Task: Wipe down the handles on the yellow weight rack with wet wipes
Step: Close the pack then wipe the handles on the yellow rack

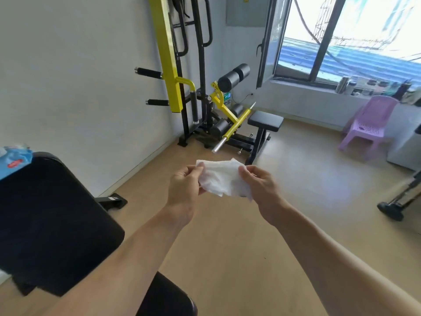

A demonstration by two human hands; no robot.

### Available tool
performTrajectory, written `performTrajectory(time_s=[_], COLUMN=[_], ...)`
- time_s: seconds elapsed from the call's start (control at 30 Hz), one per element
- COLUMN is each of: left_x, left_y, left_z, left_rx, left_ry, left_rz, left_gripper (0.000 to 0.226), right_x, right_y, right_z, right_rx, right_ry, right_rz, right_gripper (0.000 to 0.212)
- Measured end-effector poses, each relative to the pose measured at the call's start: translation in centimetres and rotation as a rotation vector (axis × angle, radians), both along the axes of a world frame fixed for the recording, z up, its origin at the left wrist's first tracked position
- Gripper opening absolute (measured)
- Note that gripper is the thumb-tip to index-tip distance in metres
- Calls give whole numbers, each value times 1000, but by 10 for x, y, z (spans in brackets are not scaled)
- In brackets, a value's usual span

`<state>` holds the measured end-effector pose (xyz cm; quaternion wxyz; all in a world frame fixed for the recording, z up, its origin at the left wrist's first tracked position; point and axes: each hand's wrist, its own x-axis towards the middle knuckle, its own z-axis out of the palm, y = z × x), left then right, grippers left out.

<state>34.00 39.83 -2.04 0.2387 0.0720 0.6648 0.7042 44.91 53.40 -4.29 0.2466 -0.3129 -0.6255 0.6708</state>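
A crumpled white wet wipe [222,177] is stretched between my two hands above the floor. My left hand [184,185] pinches its left edge and my right hand [262,185] pinches its right edge. The yellow weight rack [167,58] stands against the wall well beyond my hands. Two black foam handles jut out to its left, an upper handle [148,72] and a lower handle [157,102]. A vertical black grip [193,103] hangs from a yellow arm on its right side.
A blue wet wipe pack [14,157] lies on the black padded bench [52,215] at my left. A small black seat [265,120] and foam rollers [233,77] belong to the rack. A purple plastic chair [370,123] stands at the right, under the window [355,37].
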Motion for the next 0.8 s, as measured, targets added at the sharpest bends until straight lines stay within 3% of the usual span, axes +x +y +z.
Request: performTrajectory(time_s=[0.13,0.27,0.47,0.63,0.73,0.8], left_x=[-5,-18,-66,-132,-175,-201], left_y=[19,36,77,126,150,160], left_z=[-13,-29,-52,-67,-61,-58], left_rx=[-47,-61,17,95,157,146], left_ry=[6,-23,-161,-277,-322,-272], left_rz=[17,19,-24,-47,-16,44], left_gripper=[26,26,32,38,43,36], right_x=[-5,-27,-93,-170,-210,-231], right_y=[21,42,75,94,108,120], right_z=[-3,-8,-21,-23,-38,-45], right_rx=[-33,-140,-40,310,697,758], right_ry=[-31,-31,-137,-169,-184,-134], right_rz=[34,-2,-76,-23,162,231], right_gripper=[16,26,34,8,13,14])
